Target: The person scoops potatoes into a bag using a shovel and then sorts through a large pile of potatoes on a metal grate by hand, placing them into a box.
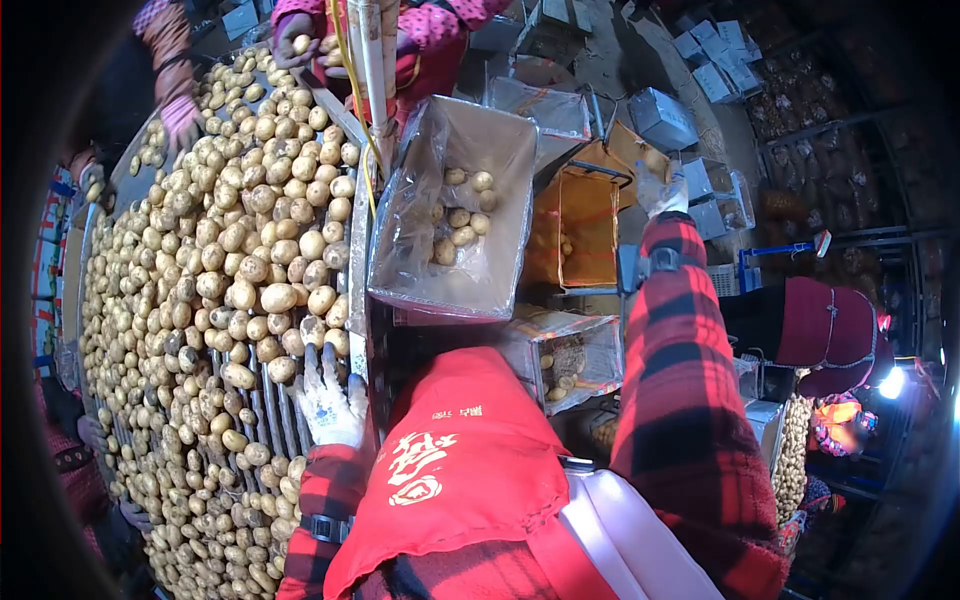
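Note:
My left hand, in a white glove with dark grey fingertips, rests at the near edge of the sorting table with its fingers stretched out. Its fingertips touch or nearly touch the potatoes heaped over the slatted rollers. Far out to the right, my right hand in a pale glove is at the end of my outstretched arm. A tan, potato-like thing is at its fingers, which look blurred. Beside that hand stands an orange-lined crate with a few potatoes low inside.
A plastic-lined box holding several potatoes stands against the table. Another lined crate with potatoes is near my body. A metal post rises at the table's edge. Co-workers' gloved hands work across the table. Grey boxes lie beyond.

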Available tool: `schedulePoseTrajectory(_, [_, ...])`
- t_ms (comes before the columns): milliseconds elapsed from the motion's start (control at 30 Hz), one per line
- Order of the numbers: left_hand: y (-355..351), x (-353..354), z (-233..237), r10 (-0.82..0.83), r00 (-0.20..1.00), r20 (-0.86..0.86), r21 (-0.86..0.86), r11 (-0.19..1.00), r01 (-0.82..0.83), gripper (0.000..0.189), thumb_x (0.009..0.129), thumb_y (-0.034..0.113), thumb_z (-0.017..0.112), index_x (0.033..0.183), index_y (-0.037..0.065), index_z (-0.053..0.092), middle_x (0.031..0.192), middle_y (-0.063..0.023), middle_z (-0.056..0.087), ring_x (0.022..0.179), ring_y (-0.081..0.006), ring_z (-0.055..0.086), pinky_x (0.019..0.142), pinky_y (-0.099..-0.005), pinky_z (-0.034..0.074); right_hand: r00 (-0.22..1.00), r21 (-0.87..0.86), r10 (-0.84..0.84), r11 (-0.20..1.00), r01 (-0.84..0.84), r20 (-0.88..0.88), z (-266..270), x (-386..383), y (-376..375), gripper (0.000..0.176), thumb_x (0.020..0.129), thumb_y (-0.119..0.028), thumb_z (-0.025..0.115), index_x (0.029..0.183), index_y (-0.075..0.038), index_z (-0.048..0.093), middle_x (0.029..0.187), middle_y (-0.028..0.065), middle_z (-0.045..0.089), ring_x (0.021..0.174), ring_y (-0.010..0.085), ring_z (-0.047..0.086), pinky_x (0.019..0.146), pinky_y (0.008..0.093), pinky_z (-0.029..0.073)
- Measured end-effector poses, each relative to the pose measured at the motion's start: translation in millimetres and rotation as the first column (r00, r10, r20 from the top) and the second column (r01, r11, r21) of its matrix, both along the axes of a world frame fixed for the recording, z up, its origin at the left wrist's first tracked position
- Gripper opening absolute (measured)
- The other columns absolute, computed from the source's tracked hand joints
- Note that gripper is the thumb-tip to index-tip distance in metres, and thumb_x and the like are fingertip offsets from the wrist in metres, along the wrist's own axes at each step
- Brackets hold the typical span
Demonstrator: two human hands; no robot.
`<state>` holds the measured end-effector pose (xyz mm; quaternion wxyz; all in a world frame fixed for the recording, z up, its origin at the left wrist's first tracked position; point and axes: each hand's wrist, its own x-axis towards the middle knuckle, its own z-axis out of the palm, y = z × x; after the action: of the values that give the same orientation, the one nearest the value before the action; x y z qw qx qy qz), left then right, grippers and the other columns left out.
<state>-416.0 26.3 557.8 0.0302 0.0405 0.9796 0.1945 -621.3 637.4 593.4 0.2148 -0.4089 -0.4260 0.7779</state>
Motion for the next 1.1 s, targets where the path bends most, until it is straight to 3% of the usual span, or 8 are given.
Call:
schedulePoseTrajectory(200, [-3,-4,0,-0.022,0.993,-0.118,0.015,1.0,0.024,0.069,0.086,0.029,0.067,0.148,0.002,0.053,0.156,-0.0293,0.044,0.134,-0.0469,0.05,0.111,-0.0609,0.038,0.873,0.606,0.353,0.629,-0.488,0.336,-61,27,-151,0.038,0.097,-0.012,0.071,0.133,-0.004,0.065,0.12,0.0099,0.071,0.109,0.0252,0.067,0.103,0.0409,0.051])
schedulePoseTrajectory(300, [1,-15,38,0.049,0.994,0.097,0.157,0.986,-0.064,0.064,0.085,0.033,0.07,0.139,0.001,0.059,0.149,-0.0293,0.05,0.13,-0.0473,0.053,0.108,-0.0594,0.043,0.71,0.65,0.529,0.34,-0.68,0.465,-18,37,-248,0.046,0.098,-0.011,0.071,0.142,-0.002,0.06,0.128,0.0105,0.069,0.121,0.0242,0.062,0.108,0.0385,0.049])
schedulePoseTrajectory(400, [-20,4,20,-0.018,0.982,-0.187,0.241,0.969,0.063,0.059,0.089,0.031,0.068,0.142,0.007,0.057,0.148,-0.0248,0.051,0.135,-0.0457,0.05,0.112,-0.0585,0.041,0.642,0.648,0.759,0.438,-0.623,0.105,32,38,-333,0.045,0.102,-0.003,0.063,0.146,-0.006,0.054,0.136,0.0141,0.062,0.114,0.0268,0.067,0.081,0.0395,0.062])
schedulePoseTrajectory(500, [-36,36,22,0.25,0.95,-0.186,0.252,0.947,-0.199,0.051,0.088,0.021,0.067,0.137,0.012,0.059,0.145,-0.0185,0.054,0.135,-0.0423,0.05,0.113,-0.0571,0.039,0.462,0.54,0.858,0.286,-0.792,0.223,36,28,-377,0.042,0.102,-0.008,0.066,0.143,-0.005,0.056,0.135,0.0138,0.063,0.115,0.0278,0.066,0.088,0.0398,0.06])
schedulePoseTrajectory(533, [-45,49,29,0.298,0.941,-0.158,0.279,0.928,-0.247,0.047,0.088,0.019,0.068,0.134,0.012,0.061,0.141,-0.0168,0.056,0.136,-0.0393,0.05,0.113,-0.0562,0.038,0.346,0.912,0.878,-0.2,-0.359,0.329,20,17,-386,0.04,0.101,-0.01,0.067,0.14,-0.004,0.06,0.137,0.0147,0.063,0.12,0.0298,0.065,0.103,0.0427,0.053])
schedulePoseTrajectory(667, [-72,117,46,0.626,0.736,-0.258,0.003,0.762,-0.647,0.043,0.089,0.022,0.069,0.131,0.014,0.064,0.141,-0.0135,0.056,0.137,-0.0391,0.048,0.116,-0.059,0.034,-0.172,0.89,0.888,-0.445,-0.096,0.426,34,55,-510,0.046,0.088,-0.008,0.072,0.133,-0.003,0.064,0.134,0.0229,0.066,0.122,0.0432,0.063,0.105,0.0513,0.05])
schedulePoseTrajectory(867, [-85,182,37,0.813,0.577,-0.075,-0.237,0.548,-0.802,0.058,0.086,0.036,0.073,0.14,0.016,0.062,0.156,-0.0107,0.046,0.145,-0.0376,0.038,0.121,-0.0684,0.022,-0.537,0.897,0.72,-0.319,0.305,0.439,25,126,-664,0.063,0.072,-0.012,0.079,0.131,-0.009,0.059,0.132,0.0137,0.06,0.129,0.0364,0.053,0.111,0.055,0.04])
schedulePoseTrajectory(1100, [-87,162,36,0.858,0.513,-0.017,-0.232,0.496,-0.837,0.064,0.082,0.039,0.074,0.141,0.016,0.061,0.156,-0.0121,0.044,0.146,-0.0383,0.035,0.12,-0.0708,0.018,-0.395,0.817,0.725,-0.424,0.391,0.565,-36,177,-804,0.061,0.082,-0.017,0.071,0.142,-0.014,0.057,0.154,0.0147,0.048,0.14,0.0368,0.046,0.119,0.0658,0.027])
